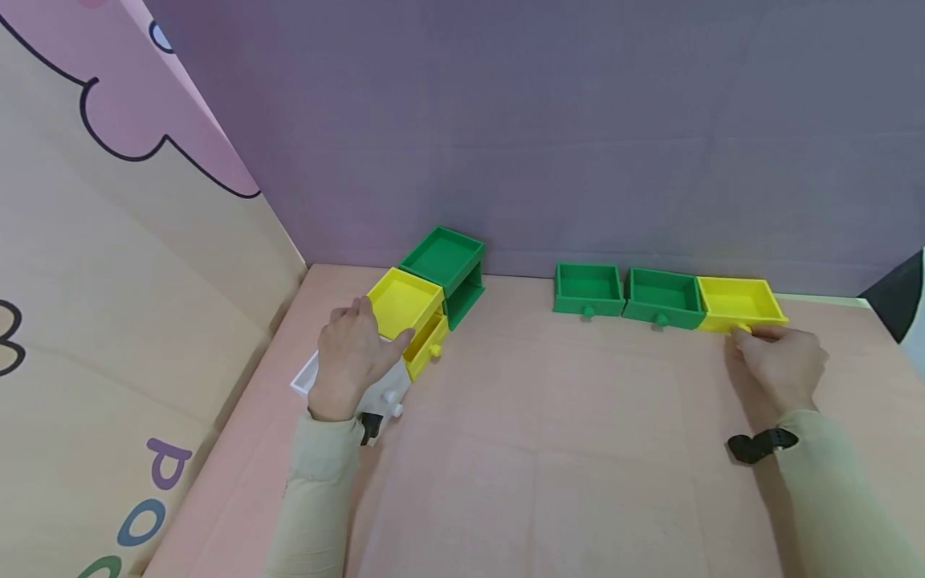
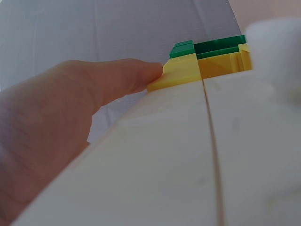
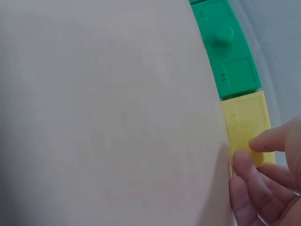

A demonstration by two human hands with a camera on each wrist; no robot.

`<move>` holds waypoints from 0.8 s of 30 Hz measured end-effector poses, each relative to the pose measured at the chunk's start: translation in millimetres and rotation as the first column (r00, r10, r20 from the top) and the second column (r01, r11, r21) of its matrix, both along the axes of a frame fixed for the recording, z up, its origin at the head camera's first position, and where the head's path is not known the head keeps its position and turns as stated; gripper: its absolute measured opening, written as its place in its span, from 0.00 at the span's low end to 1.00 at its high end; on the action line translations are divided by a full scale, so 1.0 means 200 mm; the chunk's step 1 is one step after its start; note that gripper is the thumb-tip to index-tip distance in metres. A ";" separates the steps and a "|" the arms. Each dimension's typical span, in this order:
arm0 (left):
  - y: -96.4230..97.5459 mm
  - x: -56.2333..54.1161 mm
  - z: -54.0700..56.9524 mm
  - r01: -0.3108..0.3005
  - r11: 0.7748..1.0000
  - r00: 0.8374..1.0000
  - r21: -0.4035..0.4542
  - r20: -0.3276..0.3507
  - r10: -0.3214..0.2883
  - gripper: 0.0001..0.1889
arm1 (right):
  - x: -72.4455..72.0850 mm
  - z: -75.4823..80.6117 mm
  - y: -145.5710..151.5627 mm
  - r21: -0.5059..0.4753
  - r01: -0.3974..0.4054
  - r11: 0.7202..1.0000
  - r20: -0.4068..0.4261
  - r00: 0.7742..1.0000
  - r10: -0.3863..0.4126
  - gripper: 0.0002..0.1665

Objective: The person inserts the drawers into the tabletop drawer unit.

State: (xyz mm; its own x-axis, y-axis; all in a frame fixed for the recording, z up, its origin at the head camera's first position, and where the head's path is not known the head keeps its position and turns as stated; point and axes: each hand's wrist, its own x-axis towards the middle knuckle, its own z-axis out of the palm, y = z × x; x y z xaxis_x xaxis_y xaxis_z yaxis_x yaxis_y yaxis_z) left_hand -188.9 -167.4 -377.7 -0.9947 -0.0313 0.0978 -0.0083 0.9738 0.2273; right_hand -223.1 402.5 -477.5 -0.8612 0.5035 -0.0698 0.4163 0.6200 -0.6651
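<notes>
My right hand (image 1: 784, 365) pinches the round knob of a small yellow drawer (image 1: 740, 301), which sits at the right end of a row against the back wall. Beside it are two green drawers (image 1: 588, 291), their knobs facing me. On the left, my left hand (image 1: 350, 353) rests over a row of small cabinets, its thumb touching the edge of the yellow cabinet (image 1: 405, 301). A yellow drawer (image 1: 428, 345) with a knob is in that cabinet. Behind stands a green cabinet (image 1: 444, 257) with a hollow front; in front, a white cabinet (image 2: 141, 155) is partly hidden by my hand.
A pink cloth (image 1: 549, 449) covers the table. The grey-purple back wall (image 1: 542, 144) rises right behind the drawers. A printed panel (image 1: 130, 305) borders the left side, and a black and white object (image 1: 899, 301) stands at the far right edge.
</notes>
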 end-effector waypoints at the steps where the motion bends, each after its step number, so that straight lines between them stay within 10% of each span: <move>1: 0.00 0.00 0.00 0.000 1.000 1.000 0.001 0.004 0.000 0.43 | 0.01 0.00 0.01 0.011 -0.001 1.000 -0.004 1.000 0.001 0.38; 24: 0.01 0.00 0.01 -0.004 1.000 0.998 -0.013 0.069 0.005 0.49 | 0.14 0.04 0.01 -0.054 0.014 0.998 0.059 0.998 -0.011 0.41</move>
